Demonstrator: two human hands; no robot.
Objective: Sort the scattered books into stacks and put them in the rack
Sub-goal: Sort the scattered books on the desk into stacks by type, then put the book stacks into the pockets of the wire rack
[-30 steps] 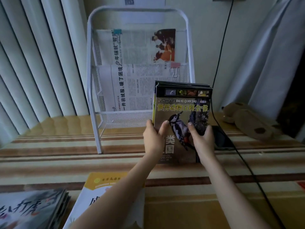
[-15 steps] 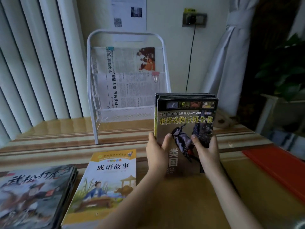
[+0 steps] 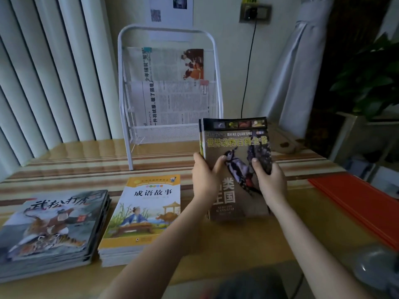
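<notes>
Both hands, left hand and right hand, fingers clamped on an upright stack of bird-cover books (bottom edge on the striped counter), right of the white rack, two flat book stacks lying at left.

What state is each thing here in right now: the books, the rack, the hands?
Woodpecker books: upright on the table, several together, gripped from both sides.
Left hand: closed on their left edge.
Right hand: closed on their right edge.
Yellow stack: flat, squared up.
Tiger stack: flat, slightly fanned.
White rack: standing, newspapers in upper tiers, bottom tier appears empty.
Red folders: lying flat.
</notes>
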